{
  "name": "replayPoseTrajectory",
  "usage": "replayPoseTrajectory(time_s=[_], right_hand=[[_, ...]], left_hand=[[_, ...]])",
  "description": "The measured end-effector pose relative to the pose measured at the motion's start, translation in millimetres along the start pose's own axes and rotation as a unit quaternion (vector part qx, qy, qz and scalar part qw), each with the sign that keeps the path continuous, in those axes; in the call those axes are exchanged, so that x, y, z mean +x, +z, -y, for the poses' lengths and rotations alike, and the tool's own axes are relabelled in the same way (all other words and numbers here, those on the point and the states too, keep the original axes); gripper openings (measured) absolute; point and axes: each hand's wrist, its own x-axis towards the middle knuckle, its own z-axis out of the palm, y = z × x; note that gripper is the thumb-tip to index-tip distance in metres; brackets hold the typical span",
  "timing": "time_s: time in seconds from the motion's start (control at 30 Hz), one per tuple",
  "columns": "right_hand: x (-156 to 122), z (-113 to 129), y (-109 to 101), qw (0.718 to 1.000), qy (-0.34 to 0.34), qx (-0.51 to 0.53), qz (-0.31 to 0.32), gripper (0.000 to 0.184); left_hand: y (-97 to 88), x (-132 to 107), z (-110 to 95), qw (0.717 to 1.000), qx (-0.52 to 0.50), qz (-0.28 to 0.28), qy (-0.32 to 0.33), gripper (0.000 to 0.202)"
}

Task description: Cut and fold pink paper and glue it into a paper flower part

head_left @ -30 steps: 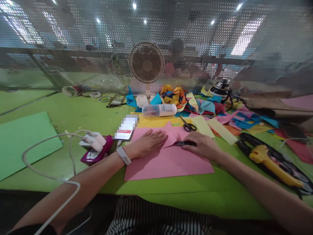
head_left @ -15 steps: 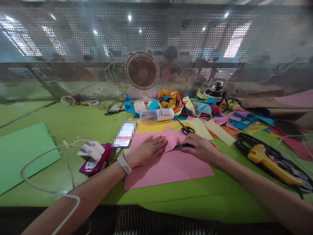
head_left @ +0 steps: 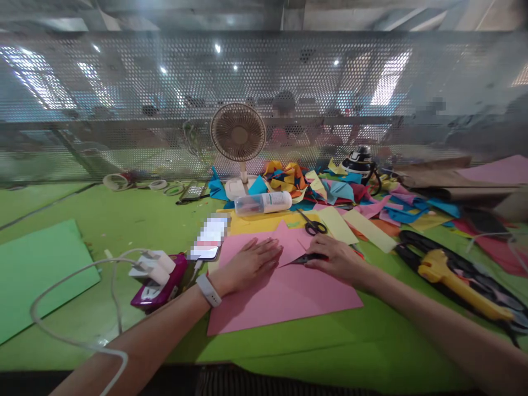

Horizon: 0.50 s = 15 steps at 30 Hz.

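Note:
A pink sheet of paper lies in front of me, with a pointed peak at its far edge. My left hand rests flat on its left half, fingers stretched out and pressing it down; a white band circles that wrist. Closed around a black pointed cutting tool, my right hand sits on the sheet's right side. The tool's tip points left, close to my left fingertips; its exact kind is partly hidden by the fingers. Just beyond that hand lies a pair of black scissors.
A phone and a purple power block with white chargers stand left, a cable crossing my forearm. Behind are a bottle, a fan and colourful paper scraps. A yellow glue gun lies right; green paper far left.
The cutting tool's tip has moved left and slightly nearer to me along the sheet. My left hand stays on the paper. The whole view has tilted up a little.

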Motion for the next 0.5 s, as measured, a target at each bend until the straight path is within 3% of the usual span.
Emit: replayPoseTrajectory(time_s=[0.5], right_hand=[[-2, -4, 11, 1.0, -0.011, -0.004, -0.012, 0.013]], left_hand=[[6.9, 1, 2, 1.0, -0.002, -0.031, 0.006, 0.046]])
